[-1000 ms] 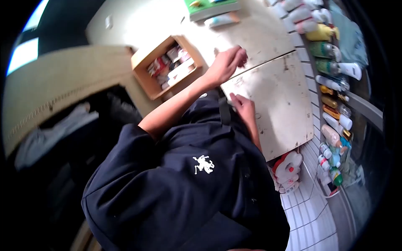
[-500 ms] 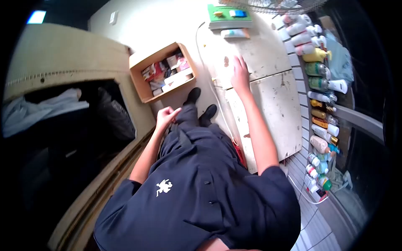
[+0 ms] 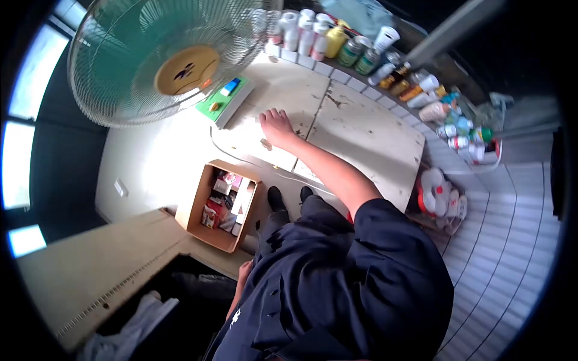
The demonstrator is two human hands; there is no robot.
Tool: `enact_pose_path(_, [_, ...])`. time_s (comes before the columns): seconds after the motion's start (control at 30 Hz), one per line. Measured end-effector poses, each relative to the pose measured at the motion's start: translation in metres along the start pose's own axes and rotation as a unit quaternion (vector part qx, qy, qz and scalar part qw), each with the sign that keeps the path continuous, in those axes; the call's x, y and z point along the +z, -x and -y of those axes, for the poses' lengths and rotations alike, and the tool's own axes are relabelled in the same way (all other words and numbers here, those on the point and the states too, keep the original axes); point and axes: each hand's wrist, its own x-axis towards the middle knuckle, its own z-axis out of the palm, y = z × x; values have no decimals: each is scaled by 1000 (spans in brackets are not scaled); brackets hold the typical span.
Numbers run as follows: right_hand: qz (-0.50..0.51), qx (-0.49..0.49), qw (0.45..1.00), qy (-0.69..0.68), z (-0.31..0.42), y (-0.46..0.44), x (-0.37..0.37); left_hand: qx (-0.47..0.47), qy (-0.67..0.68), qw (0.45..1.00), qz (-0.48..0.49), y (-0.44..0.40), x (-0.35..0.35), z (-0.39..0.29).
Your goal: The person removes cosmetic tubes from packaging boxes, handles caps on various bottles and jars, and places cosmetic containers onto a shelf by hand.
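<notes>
My right hand [image 3: 277, 127] is over the white tabletop [image 3: 376, 141], close to the green-topped box [image 3: 226, 102]. Its fingers are bent and drawn together, and anything under them is hidden. On that box lie a blue-and-white item [image 3: 230, 87] and a small yellowish one [image 3: 214, 107]. Only part of my left hand [image 3: 245, 270] shows, low beside my thigh near the open cardboard box [image 3: 227, 242]; its fingers are mostly hidden. Assorted packets and small cartons fill the cardboard box.
A large wire-caged fan [image 3: 174, 60] stands at upper left. Several bottles [image 3: 368, 60] line the tiled ledge. A pale cable [image 3: 241, 159] runs along the table's near side. Left of me is a cabinet [image 3: 120, 271] with a dark opening. Red-and-white items [image 3: 436, 192] sit beyond the table's right end.
The view has swung left, bringing the fan in. My right hand has moved towards the green-topped box, its fingers now more bent. My left hand has dropped beside my thigh.
</notes>
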Motion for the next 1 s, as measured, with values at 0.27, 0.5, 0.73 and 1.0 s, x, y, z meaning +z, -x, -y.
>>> enact_pose_path(0.27, [11,427,611,-666,-20,176,-59,153,118,981,-5,-66,-10,-195])
enact_pose_path(0.5, [-67,440,379,-811,-51,270,-70,105,91,962,234,-115,44,-257])
enact_pose_path(0.73, [-200,447,766,-416,-130,305,-123,79,-257,953,136,-81,138,-245])
enact_pose_path(1.0, [-337,441,794,-249,-247,344,-148,114,-299,935,154,-65,176,-249])
